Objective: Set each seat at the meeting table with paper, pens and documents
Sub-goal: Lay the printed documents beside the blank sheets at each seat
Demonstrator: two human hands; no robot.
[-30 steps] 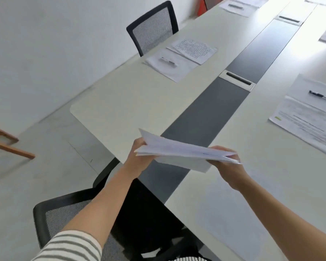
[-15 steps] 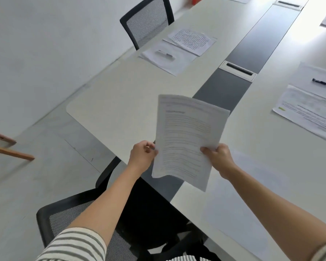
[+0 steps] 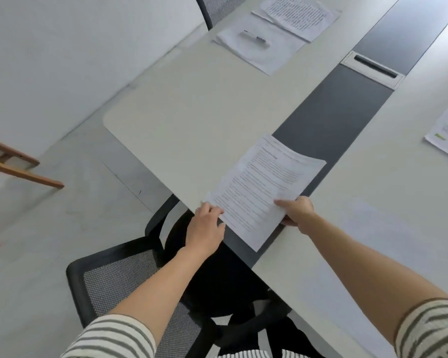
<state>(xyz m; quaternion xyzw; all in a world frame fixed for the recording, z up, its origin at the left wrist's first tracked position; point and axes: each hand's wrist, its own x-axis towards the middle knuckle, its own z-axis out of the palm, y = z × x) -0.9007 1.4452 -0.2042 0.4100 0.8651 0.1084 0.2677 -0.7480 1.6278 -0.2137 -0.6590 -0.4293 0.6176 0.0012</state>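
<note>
Head view: long pale bench (image 3: 192,112) with a dark centre strip (image 3: 334,120). Black mesh chair (image 3: 109,280) at its near end. Printed document (image 3: 264,187) slanted across that end, over the strip and the left pale half; resting or just above, cannot tell. Farther along the left side, blank paper (image 3: 264,55) beside another printed sheet (image 3: 300,14). Right hand (image 3: 298,210): grip clamped on the document's near-right edge, thumb on top. Left hand (image 3: 204,228): grip pinching its near-left corner. Pen (image 3: 254,37) on the blank paper.

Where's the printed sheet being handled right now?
In the head view the printed document sits at centre over the near end of the table's dark strip, right hand gripping its edge, left hand at its left corner.
</note>
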